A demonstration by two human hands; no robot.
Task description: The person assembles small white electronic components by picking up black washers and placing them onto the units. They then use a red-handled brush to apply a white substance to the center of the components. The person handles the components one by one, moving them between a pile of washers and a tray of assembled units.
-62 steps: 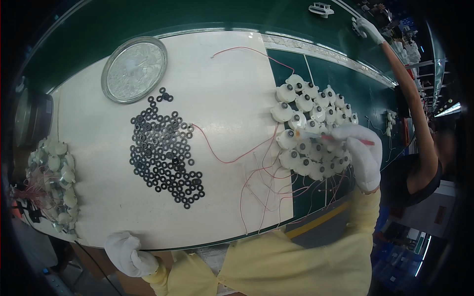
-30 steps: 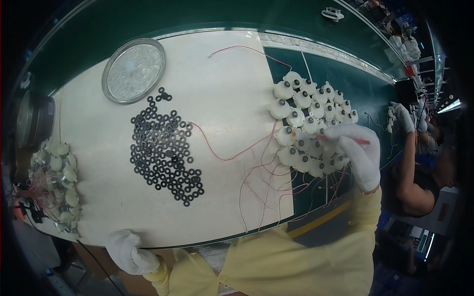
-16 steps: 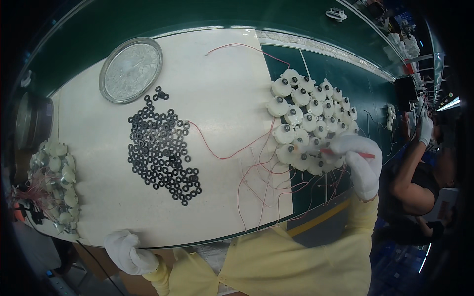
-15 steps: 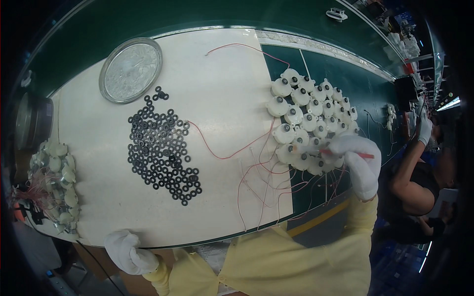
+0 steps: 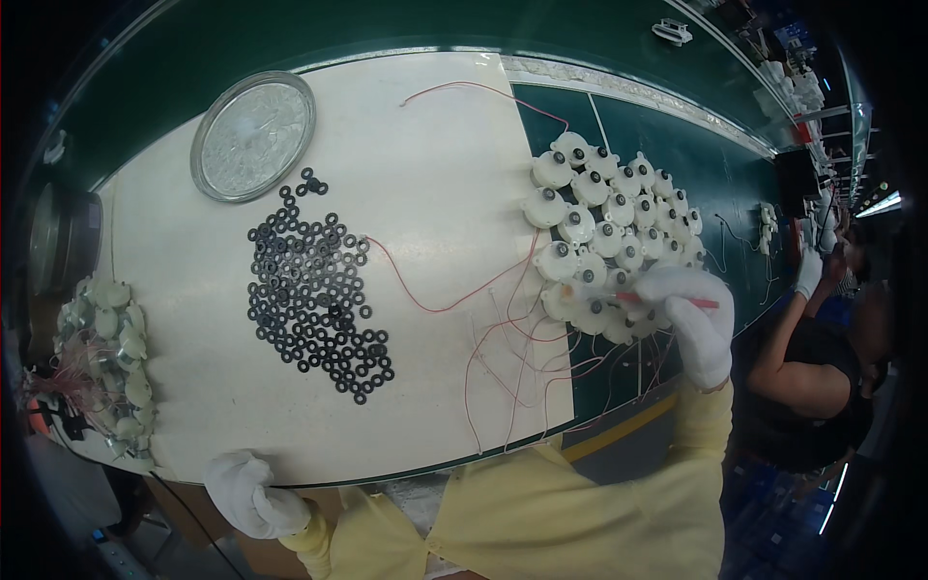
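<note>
Red-handled tool [image 5: 628, 298], clamped in right hand [image 5: 698, 314], over white round parts [image 5: 543, 215], left hand [image 5: 248, 493], grip unclear

It is a factory assembly workshop: green conveyor belt [image 5: 416, 24] along the top, black rings [image 5: 304, 286] and white wired housings [image 5: 577, 223] batched on the workbench [image 5: 425, 396], gloved co-worker [image 5: 810, 372] at far right

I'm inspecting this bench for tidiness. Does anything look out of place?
One red wire looks stray: it runs left from the white housings across the pale board, its end at the black rings, whereas most wires there tangle toward the person. I can make out no spill or damage.
</note>
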